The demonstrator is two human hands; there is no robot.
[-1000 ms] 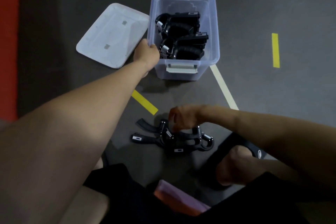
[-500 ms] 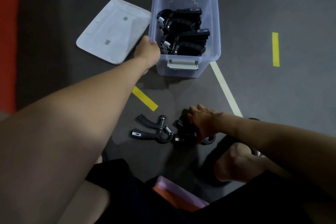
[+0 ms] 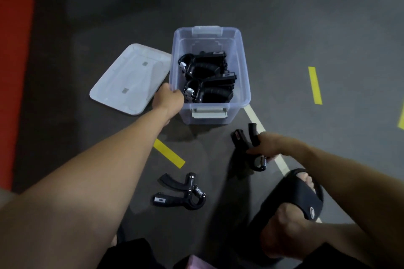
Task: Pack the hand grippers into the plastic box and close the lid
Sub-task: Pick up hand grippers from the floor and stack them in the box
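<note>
A clear plastic box [image 3: 244, 67] stands open on the dark floor with several black hand grippers [image 3: 207, 78] inside. My left hand [image 3: 168, 100] grips the box's near left rim. My right hand [image 3: 267, 146] holds a black hand gripper [image 3: 244, 142] lifted off the floor, just in front of the box's near right corner, handles pointing up toward the box. One more hand gripper [image 3: 181, 192] lies on the floor nearer to me. The white lid [image 3: 129, 78] lies flat to the left of the box.
Yellow tape strips [image 3: 168, 153] and a white line [image 3: 251, 116] mark the floor. My foot in a black slide sandal [image 3: 293, 201] rests at the lower right. A red surface [image 3: 15, 72] borders the left edge.
My right hand has closed on one hand gripper from the floor pile and lifted it up and toward the box. One gripper stays on the floor. My left hand keeps its hold on the box rim.
</note>
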